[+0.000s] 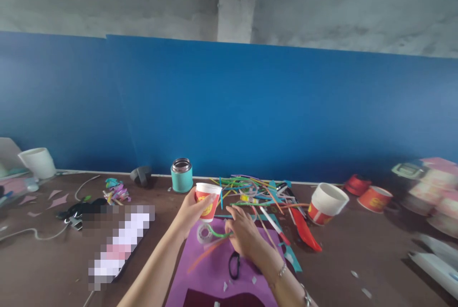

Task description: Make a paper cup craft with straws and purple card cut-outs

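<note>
My left hand is wrapped round a red and white paper cup, held upright just above the table. My right hand hovers over a purple paper sheet, fingers curled around a green drinking straw. A clear tape roll lies on the sheet right beside the straw's end. Black scissors rest on the sheet below my right hand. A heap of coloured straws spreads just beyond both hands.
A teal jar stands behind the cup. A second red and white cup tilts at the right, with a red strip near it. More cups and stacked bowls sit far right. A white cup, cables and a blurred-out object lie left. A blue wall panel backs the table.
</note>
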The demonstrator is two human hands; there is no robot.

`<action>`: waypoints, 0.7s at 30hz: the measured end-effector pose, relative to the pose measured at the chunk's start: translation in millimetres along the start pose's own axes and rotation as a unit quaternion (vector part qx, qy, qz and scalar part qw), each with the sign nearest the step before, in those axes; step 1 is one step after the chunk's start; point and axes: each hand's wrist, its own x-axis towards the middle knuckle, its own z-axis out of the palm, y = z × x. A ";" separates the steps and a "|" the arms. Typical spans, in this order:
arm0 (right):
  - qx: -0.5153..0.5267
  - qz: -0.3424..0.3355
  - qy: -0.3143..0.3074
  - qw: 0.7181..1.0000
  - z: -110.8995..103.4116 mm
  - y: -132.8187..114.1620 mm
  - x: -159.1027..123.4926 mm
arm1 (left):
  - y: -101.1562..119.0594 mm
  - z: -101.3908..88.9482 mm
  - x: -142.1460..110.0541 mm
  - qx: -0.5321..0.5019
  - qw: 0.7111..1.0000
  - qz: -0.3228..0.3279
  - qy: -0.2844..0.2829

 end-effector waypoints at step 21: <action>0.552 0.158 0.207 0.792 -58.8 14.7 7.9 | 17.4 0.3 -23.6 0.008 0.972 0.050 -0.230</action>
